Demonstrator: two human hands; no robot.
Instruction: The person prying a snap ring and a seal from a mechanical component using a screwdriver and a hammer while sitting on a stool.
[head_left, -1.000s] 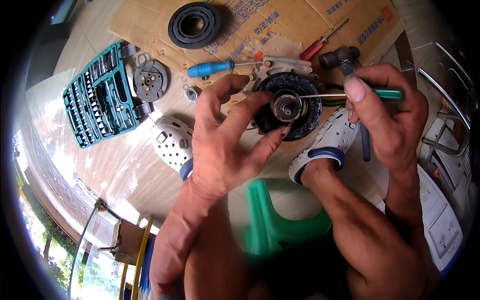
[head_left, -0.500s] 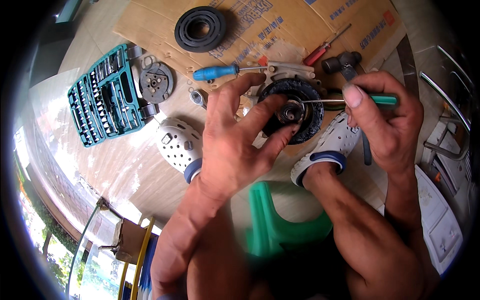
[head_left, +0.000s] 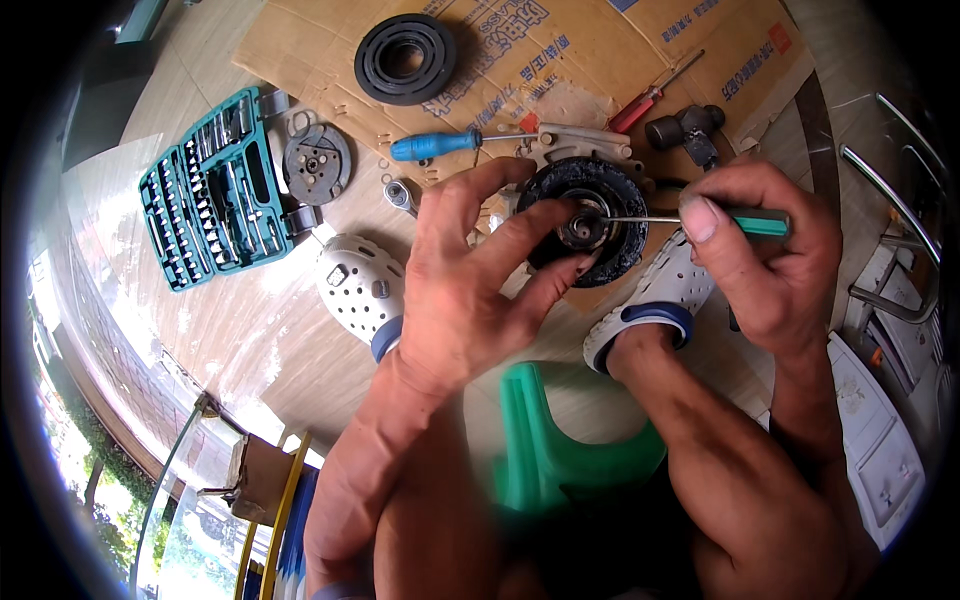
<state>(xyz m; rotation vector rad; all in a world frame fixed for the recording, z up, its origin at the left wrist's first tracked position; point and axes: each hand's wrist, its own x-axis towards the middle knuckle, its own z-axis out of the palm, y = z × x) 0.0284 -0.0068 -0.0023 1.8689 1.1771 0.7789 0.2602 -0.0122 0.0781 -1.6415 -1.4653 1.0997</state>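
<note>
A compressor [head_left: 628, 245] with a black ring round its round front stands between my feet, its pale metal body showing behind. My left hand [head_left: 465, 275] reaches over it from the left. Its index finger and thumb press on either side of the shiny central hub [head_left: 583, 230], the other fingers spread over the ring's left edge. In my right hand [head_left: 770, 260] is a thin screwdriver with a green handle [head_left: 760, 225], pinched between thumb and fingers. The blade lies nearly level, its tip at the hub's right rim; exactly what it touches is too small to tell.
A black pulley [head_left: 366, 75], blue screwdriver [head_left: 435, 146], red screwdriver [head_left: 632, 112] and hammer [head_left: 685, 130] lie on or by flattened cardboard [head_left: 300, 40]. At left are a clutch plate [head_left: 317, 165], ratchet [head_left: 399, 194] and green socket set [head_left: 210, 185]. A green stool [head_left: 520, 430] is below.
The screwdriver has tilted: its handle is lower and its tip sits slightly lower at the hub's rim. My right hand has dropped a little; the left keeps its hold.
</note>
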